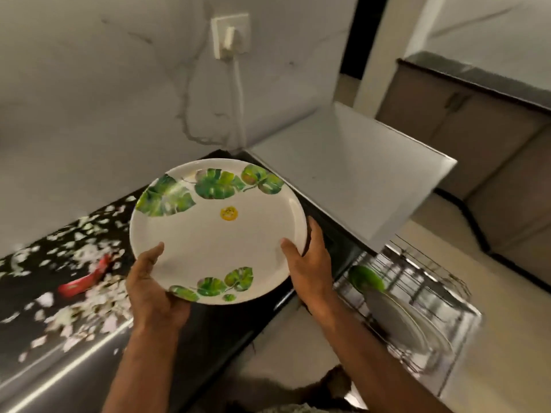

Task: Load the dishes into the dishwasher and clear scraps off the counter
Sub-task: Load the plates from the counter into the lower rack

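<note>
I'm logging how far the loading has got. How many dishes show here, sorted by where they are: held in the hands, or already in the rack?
Held in both hands: 1, the leaf-print plate, left hand, right hand.
In the dishwasher rack: 2, a green bowl and a white plate; motion blur may hide more.
Total: 3 dishes.

Dark worktop strewn with scraps

The black worktop point(214, 329) runs along the marbled wall; pale, flaky scraps point(89, 299) lie scattered over its left part, with a red piece point(85, 281) among them. To the right, the dishwasher rack point(417, 293) carries upright plates point(399, 320).
</note>
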### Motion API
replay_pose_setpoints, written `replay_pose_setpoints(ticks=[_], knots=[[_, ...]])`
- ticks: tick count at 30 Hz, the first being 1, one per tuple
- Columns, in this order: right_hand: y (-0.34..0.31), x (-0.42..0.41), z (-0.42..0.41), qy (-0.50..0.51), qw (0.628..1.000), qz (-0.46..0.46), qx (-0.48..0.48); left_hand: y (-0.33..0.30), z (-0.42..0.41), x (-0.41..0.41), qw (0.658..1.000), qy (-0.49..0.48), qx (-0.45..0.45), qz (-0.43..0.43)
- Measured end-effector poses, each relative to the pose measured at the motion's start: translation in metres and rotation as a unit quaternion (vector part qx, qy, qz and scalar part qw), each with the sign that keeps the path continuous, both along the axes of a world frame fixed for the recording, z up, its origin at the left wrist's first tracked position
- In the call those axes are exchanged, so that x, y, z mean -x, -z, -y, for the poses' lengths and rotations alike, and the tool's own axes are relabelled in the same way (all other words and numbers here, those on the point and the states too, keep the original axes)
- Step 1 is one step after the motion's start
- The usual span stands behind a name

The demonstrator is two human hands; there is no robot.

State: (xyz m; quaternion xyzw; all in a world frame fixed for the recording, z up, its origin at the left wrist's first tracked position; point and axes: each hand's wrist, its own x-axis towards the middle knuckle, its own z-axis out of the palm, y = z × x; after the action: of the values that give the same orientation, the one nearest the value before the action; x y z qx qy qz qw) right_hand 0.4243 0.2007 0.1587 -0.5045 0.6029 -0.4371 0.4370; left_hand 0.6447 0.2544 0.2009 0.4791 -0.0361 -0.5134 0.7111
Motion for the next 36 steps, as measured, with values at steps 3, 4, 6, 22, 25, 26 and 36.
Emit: replay_pose_setpoints(ticks=[3, 4, 6, 22, 25, 26, 36], knots=[[0.004, 0.048, -0.005, 0.05, 0.996, 0.071, -0.016, -0.008, 0.018, 0.052, 0.998, 0.07, -0.01, 0.003], [0.003, 0.066, -0.005, 0.068, 0.994, 0.087, -0.018, -0.012, 0.025, 0.069, 0.996, 0.091, -0.009, 0.009], [-0.001, 0.098, 0.0, 0.099, 0.988, 0.116, -0.024, -0.017, 0.036, 0.103, 0.992, 0.121, 0.002, 0.03], [0.001, 0.39, 0.002, 0.314, 0.923, 0.22, -0.004, 0.001, 0.104, 0.396, 0.944, 0.314, -0.007, 0.102], [0.017, 0.424, -0.001, 0.368, 0.9, 0.235, -0.011, 0.011, 0.122, 0.434, 0.917, 0.374, -0.01, 0.138], [0.023, 0.435, -0.002, 0.385, 0.89, 0.242, -0.019, 0.016, 0.129, 0.447, 0.908, 0.389, -0.017, 0.152], [0.068, 0.519, 0.008, 0.508, 0.823, 0.239, -0.09, 0.109, 0.209, 0.563, 0.836, 0.513, -0.089, 0.175]])
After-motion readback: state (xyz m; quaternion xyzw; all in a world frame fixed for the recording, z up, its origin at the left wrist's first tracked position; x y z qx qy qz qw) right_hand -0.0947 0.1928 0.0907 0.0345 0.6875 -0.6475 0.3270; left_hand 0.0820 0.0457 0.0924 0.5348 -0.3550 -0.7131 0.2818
